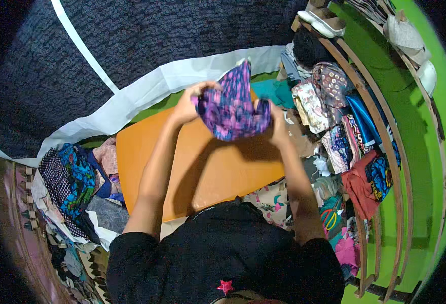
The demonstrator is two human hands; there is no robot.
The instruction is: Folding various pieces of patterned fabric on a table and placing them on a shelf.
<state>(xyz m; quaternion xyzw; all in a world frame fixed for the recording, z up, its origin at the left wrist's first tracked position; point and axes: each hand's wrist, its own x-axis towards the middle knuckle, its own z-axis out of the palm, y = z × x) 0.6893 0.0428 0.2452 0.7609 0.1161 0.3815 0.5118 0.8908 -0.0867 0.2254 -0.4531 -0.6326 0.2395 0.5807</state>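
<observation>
A bunched piece of purple, pink and dark blue patterned fabric (233,114) is held up above an orange-brown board (218,177). My left hand (195,103) grips its left side, the fingers curled over the cloth. On the other side my right hand (275,120) is closed round the right edge. A corner of the cloth points up and away from me. It is slightly blurred, and its shadow falls on the board below. Parts of my fingers are hidden behind the fabric.
Folded patterned cloths (71,182) lie left of the board. More fabric (329,96) is piled along a wooden rack (380,111) on the right. Scissors with yellow and red handles (329,218) lie by my right arm. A dark curtain with white edging (182,71) hangs at the back.
</observation>
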